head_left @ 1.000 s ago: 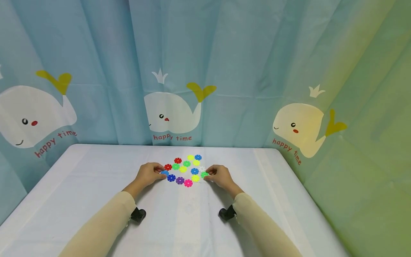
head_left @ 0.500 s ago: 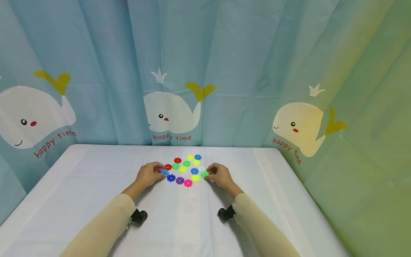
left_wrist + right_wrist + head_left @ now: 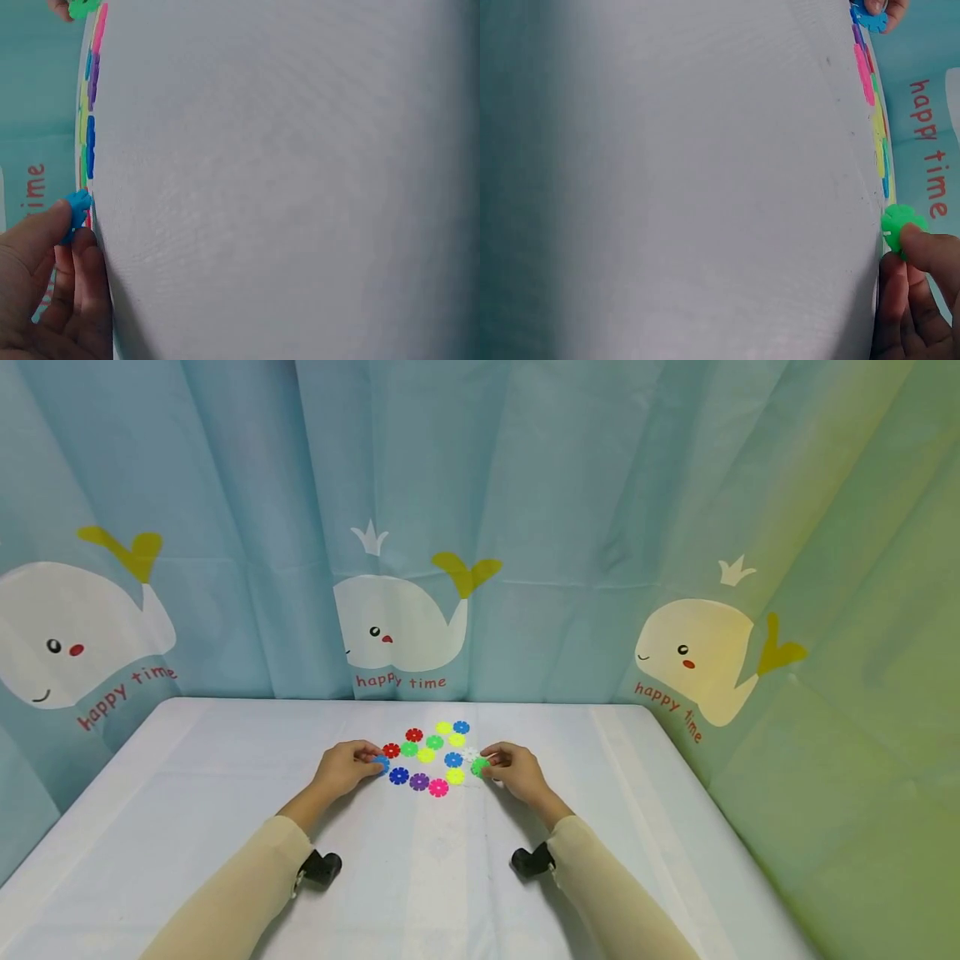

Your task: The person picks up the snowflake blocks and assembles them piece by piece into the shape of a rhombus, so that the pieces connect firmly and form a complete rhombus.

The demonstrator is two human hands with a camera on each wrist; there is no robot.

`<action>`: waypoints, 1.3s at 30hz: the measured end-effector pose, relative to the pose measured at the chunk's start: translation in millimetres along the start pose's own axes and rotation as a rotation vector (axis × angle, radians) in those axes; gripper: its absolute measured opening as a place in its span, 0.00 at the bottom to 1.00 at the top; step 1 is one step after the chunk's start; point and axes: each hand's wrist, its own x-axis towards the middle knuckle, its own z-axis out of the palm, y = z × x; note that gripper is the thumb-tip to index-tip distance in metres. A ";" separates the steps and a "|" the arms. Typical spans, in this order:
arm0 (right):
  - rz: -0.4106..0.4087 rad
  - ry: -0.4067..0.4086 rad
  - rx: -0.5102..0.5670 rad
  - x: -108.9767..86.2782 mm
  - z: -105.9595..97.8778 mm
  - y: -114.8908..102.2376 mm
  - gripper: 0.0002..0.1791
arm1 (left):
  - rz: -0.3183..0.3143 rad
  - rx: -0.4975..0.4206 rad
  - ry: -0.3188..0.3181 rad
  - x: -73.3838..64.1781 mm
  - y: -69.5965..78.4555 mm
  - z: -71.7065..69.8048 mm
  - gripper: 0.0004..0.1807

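Observation:
My left hand (image 3: 343, 770) pinches a light blue snowflake building disc (image 3: 77, 210) between thumb and fingers, at the left end of a group of discs. At the right end, my right hand (image 3: 517, 772) pinches a green snowflake disc (image 3: 900, 226), tilted up with its notched rim showing. Between the hands several flat discs lie on the table: a dark blue disc (image 3: 399, 776), a purple disc (image 3: 419, 782) and a pink disc (image 3: 438, 787) nearest me. A white disc (image 3: 469, 755) lies just beside the right fingers, and a red disc (image 3: 391, 750) beside the left ones.
More discs lie farther back, among them a yellow disc (image 3: 444, 727) and a blue disc (image 3: 461, 727). The white table (image 3: 450, 885) ends at a blue curtain (image 3: 555, 527) printed with whales. Black wrist cameras sit under both sleeves.
Both discs have come up off the table in the fingers, the light blue one tilting in the left hand and the green one shifting slightly right in the right hand. The other discs stay put.

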 end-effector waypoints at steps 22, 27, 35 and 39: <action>0.103 0.004 0.216 -15.0 2.6 1.9 0.13 | -0.116 -0.318 -0.079 -21.8 3.6 8.5 0.14; 0.165 -0.018 0.291 -17.9 2.8 -0.7 0.13 | -0.156 -0.411 -0.069 -24.9 0.7 9.6 0.16; 0.193 -0.024 0.382 -20.1 6.6 -1.4 0.15 | -0.177 -0.505 -0.081 -29.3 3.3 15.2 0.16; 0.188 -0.030 0.395 -21.9 9.2 -4.7 0.16 | -0.181 -0.527 -0.083 -33.0 8.8 20.4 0.16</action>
